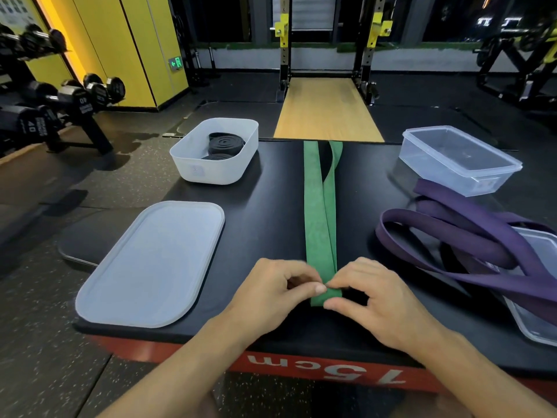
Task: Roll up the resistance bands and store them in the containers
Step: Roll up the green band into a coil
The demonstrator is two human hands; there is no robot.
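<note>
The white tub (193,170) at the far left of the black box top (271,212) already holds rolled black bands (224,143), and its lid (150,260) lies flat at the near left, so that container looks close to done.

In the middle, the green band (319,212) lies stretched from the near edge to the far edge, its two layers parting at the far end. The left hand (271,294) and the right hand (379,300) both pinch its near end between thumb and curled fingers. The end seems folded over on itself, so I judge this to be the very start of the roll.

The next move calls for turning that first fold tight and even, then rolling away towards the far end while keeping the two layers stacked.

To the right, a clear container (494,173) stands empty at the far side. The purple band (452,236) lies in loose loops nearer, not yet rolled.

For writing, a dumbbell (30,126) at the far left reads "40". A green exit sign (175,63) glows on the yellow wall. The box's red front (180,351) shows upside-down white digits ending in "5cm", and the first digit is unclear.
</note>
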